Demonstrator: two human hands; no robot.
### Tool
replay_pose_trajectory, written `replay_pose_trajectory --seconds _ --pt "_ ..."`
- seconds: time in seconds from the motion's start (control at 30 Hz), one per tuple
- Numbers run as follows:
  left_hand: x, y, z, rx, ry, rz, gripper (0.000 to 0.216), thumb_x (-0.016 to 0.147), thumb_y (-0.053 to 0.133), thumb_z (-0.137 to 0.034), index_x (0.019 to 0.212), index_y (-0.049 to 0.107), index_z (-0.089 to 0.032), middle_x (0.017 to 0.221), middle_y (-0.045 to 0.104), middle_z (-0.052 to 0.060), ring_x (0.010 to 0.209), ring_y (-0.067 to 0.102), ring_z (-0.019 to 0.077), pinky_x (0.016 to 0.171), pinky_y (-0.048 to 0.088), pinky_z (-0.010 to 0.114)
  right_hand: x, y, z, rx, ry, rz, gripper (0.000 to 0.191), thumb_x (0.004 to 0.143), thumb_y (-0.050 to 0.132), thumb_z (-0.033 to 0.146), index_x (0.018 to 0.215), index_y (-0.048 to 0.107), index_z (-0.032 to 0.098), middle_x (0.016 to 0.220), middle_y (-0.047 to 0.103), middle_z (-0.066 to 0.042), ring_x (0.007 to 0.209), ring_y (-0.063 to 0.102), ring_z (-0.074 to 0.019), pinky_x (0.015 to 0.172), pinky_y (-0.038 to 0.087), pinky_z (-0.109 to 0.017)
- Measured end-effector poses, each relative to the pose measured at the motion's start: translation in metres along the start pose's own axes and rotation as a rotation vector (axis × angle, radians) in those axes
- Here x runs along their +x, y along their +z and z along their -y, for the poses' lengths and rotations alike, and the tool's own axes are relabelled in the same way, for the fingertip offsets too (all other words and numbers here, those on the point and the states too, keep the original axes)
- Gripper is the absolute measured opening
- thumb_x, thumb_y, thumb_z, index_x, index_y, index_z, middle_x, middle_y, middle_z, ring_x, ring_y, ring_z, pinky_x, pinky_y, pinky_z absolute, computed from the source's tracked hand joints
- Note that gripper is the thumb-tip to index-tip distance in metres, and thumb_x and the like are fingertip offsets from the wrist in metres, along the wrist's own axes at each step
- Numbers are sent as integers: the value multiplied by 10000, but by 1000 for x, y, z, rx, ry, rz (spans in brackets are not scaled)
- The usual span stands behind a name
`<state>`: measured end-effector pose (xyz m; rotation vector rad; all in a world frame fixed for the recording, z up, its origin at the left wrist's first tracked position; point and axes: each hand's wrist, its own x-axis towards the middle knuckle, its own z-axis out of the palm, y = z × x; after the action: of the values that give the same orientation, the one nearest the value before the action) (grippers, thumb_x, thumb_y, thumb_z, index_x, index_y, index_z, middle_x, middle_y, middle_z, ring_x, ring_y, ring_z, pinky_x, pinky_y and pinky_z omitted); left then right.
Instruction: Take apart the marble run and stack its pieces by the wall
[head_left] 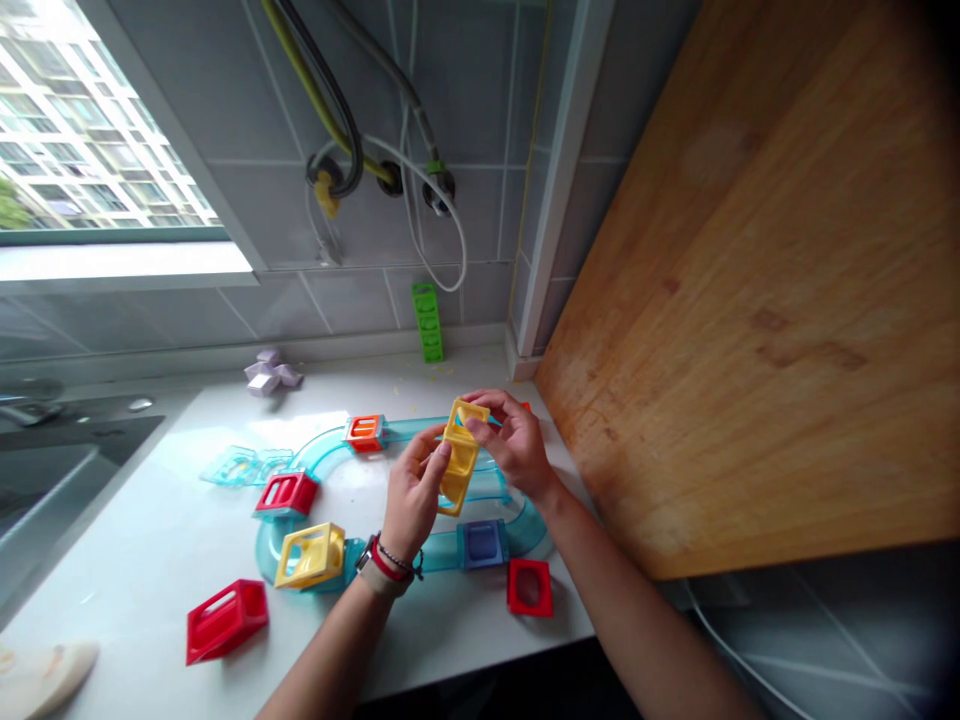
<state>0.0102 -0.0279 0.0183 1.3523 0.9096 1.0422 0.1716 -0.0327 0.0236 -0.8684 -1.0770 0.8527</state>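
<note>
While the left hand and right hand pinch the yellow block above the counter, nearer the right edge, it looks light, stiff and maybe slippery; its sides should be good to hold.

Left hand: gripping near mid-frame, its thumb angled up and to the right.
Right hand: just right of center and slightly higher, thumb and fingers pinched together, pointing left.
Left forearm: bare, rising from the bottom edge, left of center.
Right forearm: bare, slanting in from the lower right.
</note>
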Motion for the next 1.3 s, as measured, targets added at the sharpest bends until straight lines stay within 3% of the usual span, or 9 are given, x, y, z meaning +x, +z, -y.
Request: replay_pose_trajectory --seconds 0.13,0.3,0.53,0.7,0.83,1.0,1.13,1.3 --pt "1 0 0 -13 -31 -16 467 941 616 -505 1251 650 -158 1050 737 78 892 681 213 710 518 253 -1 0 0 44 52 31 334 819 811 409 1088 684 256 1433 586 -76 1113 692 -215 937 585 -349" --pt "0 -1 -3 -44 -58 0 409 937 621 -515 1159 660 -174 985 722 51 808 658 183 664 503 240 -1 0 1 145 105 120 312 815 828 364 1074 709 237 1359 668 -84 1147 699 -226 965 583 -361" --pt "1 -3 -2 -121 -107 8 394 916 640 -532 1097 656 -183 893 694 22 717 626 159 615 488 232 -2 -1 3 207 127 155 346 814 832 325 1132 719 250 1395 653 -72 1152 704 -221 993 577 -374" --pt "1 -2 -2 -125 -91 3 436 904 670 -514 1170 646 -170 1016 725 59 746 647 157 607 488 220 -1 0 2 213 115 158 354 815 835 312 1149 732 259 1402 644 -68 1188 684 -224 1026 558 -382" --pt "0 -2 -4 -94 -67 -9 462 897 687 -508 1193 640 -156 939 729 53 732 650 158 602 485 219 -1 2 2 176 81 143 390 790 853 363 1146 738 255 1396 640 -76 1228 654 -247 1045 547 -406" --pt "3 -4 2 -175 -56 -75 455 895 678 -535 1168 627 -174 962 717 48 808 680 177 674 525 246 -6 7 1 133 119 129 573 856 780 453 1374 601 288 1497 549 -88 1212 637 -230 1031 539 -386" --pt "6 -7 7 -337 -102 -178 511 927 576 -625 1199 598 -193 1032 707 62 810 702 180 675 545 265 -8 8 -3 30 133 15 456 923 689 487 1305 641 243 1279 677 -94 1053 674 -200 910 562 -332" --pt "6 -8 2 -545 -197 -123 654 880 564 -718 1233 580 -169 893 714 70 706 717 206 619 562 298 -8 4 -10 -41 108 -86 323 950 636 486 1030 739 190 942 741 -62 848 689 -182 775 558 -304"
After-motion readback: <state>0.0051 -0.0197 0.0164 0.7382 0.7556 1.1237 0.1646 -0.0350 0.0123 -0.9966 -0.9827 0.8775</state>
